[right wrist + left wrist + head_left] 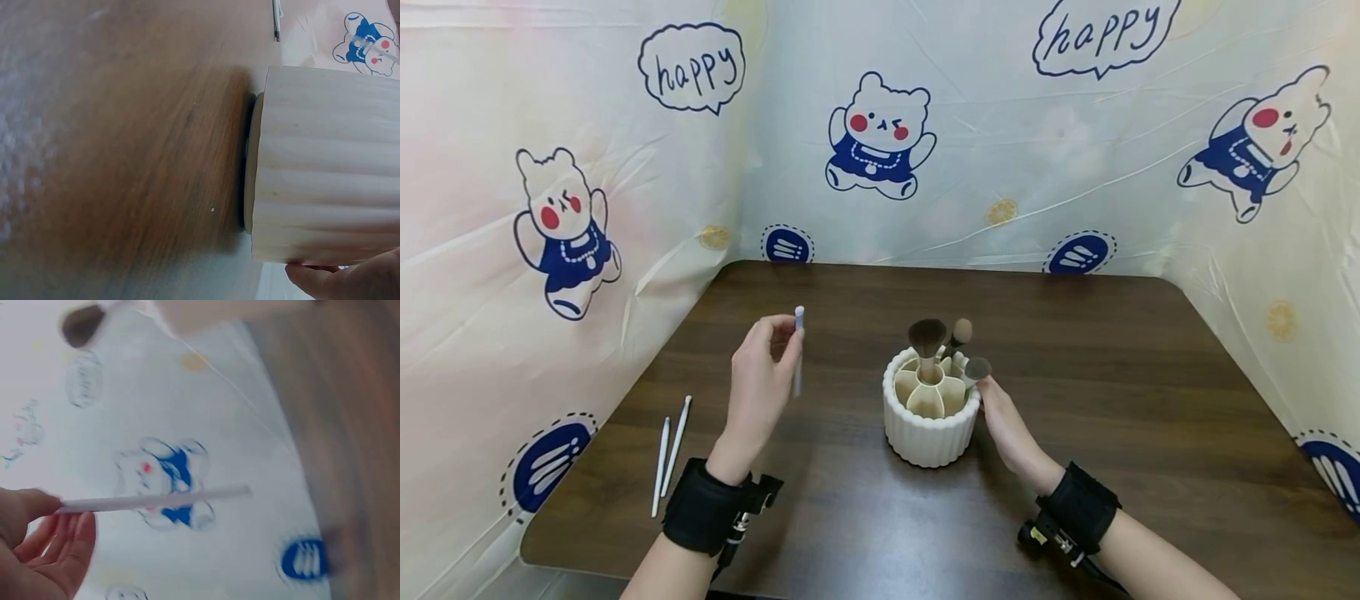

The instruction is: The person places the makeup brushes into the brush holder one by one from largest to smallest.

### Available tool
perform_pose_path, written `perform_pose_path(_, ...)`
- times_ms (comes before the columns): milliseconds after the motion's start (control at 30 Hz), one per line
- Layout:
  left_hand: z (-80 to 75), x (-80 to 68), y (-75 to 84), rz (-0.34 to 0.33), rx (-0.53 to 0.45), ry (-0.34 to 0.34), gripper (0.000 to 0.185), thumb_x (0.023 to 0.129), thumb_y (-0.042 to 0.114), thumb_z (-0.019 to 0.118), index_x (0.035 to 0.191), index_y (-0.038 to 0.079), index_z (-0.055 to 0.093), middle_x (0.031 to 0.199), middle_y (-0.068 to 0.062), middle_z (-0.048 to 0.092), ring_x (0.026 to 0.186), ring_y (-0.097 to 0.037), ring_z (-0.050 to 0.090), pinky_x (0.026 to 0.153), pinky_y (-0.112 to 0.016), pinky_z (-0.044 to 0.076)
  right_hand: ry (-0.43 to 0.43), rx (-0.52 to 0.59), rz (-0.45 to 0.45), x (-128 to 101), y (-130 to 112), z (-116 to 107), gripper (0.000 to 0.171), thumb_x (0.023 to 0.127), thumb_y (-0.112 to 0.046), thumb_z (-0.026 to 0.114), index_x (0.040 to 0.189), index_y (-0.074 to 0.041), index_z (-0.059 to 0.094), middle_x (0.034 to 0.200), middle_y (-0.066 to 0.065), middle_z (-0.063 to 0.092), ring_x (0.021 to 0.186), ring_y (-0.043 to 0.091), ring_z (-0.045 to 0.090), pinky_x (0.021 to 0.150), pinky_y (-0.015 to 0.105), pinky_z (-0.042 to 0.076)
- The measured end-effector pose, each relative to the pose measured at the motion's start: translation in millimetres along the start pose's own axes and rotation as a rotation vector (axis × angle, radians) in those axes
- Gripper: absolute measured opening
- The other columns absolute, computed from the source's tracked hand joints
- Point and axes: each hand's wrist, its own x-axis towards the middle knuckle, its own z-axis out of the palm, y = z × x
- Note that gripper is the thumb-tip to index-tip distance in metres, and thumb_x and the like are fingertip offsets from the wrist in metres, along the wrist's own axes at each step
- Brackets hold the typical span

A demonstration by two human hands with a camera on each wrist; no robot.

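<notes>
In the head view my left hand is raised above the table and pinches a slim pale stick between thumb and fingertips. The stick stands nearly upright there, its white end uppermost; in the left wrist view the same stick reaches out past the fingertips. My right hand holds the right side of a round, cream brush holder with ribbed walls and petal-shaped compartments. Some of its fingers are hidden by the holder. Several makeup brushes stand in it, among them a large dark one.
Two slim white sticks lie close together near the left edge of the dark wooden table. A printed sheet with cartoon bears hangs round the back and sides. Both wrists wear black straps with small cameras.
</notes>
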Motion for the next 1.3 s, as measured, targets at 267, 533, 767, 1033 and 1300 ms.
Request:
perform_pose_path(267,17.2,5.2,32.7,-0.089,-0.488,0.065,0.023,0.094,0.008,0.058,0.112,-0.006,0.052,0.107,-0.016,0.060,0.091,-0.002,0.058,0.080,-0.011,0.050,-0.017,0.005,-0.013,1.0,1.3,0.2,0.060,0.105,-0.043,0.022,0.149,-0.003,0.026,0.154,0.015,0.028,0.137,0.025,0.029,0.112,0.045,0.028)
perform_pose_path(533,50.4,-1.6,37.8,-0.068,-0.578,0.035,0.026,0.095,0.009,0.056,0.115,-0.005,0.050,0.107,-0.017,0.057,0.093,-0.011,0.059,0.079,-0.017,0.054,-0.035,0.011,-0.011,1.7,2.0,0.4,0.058,0.105,-0.040,0.022,0.149,-0.003,0.025,0.155,0.015,0.027,0.138,0.026,0.028,0.113,0.046,0.026)
perform_pose_path(767,71.2,-6.5,30.7,-0.104,-0.542,-0.014,0.025,0.095,0.011,0.057,0.115,-0.004,0.050,0.107,-0.018,0.058,0.094,-0.015,0.059,0.081,-0.019,0.054,-0.035,0.017,-0.012,1.5,3.4,2.9,0.057,0.105,-0.039,0.021,0.149,-0.002,0.026,0.153,0.015,0.028,0.137,0.025,0.029,0.113,0.045,0.026)
perform_pose_path(1033,91.3,-14.3,21.1,-0.115,-0.480,-0.102,0.021,0.094,0.008,0.058,0.111,-0.003,0.053,0.106,-0.019,0.062,0.098,-0.027,0.064,0.083,-0.032,0.057,-0.031,-0.010,-0.008,0.5,2.3,0.1,0.059,0.105,-0.042,0.021,0.148,-0.003,0.027,0.152,0.014,0.030,0.136,0.024,0.030,0.112,0.042,0.027)
perform_pose_path(1300,101.9,-21.5,16.2,-0.124,-0.451,-0.193,0.021,0.093,0.006,0.059,0.113,0.000,0.053,0.107,-0.018,0.062,0.101,-0.028,0.064,0.087,-0.038,0.056,-0.025,-0.022,-0.018,0.6,0.4,-1.4,0.061,0.105,-0.044,0.019,0.148,-0.002,0.026,0.152,0.015,0.030,0.136,0.023,0.031,0.111,0.041,0.028)
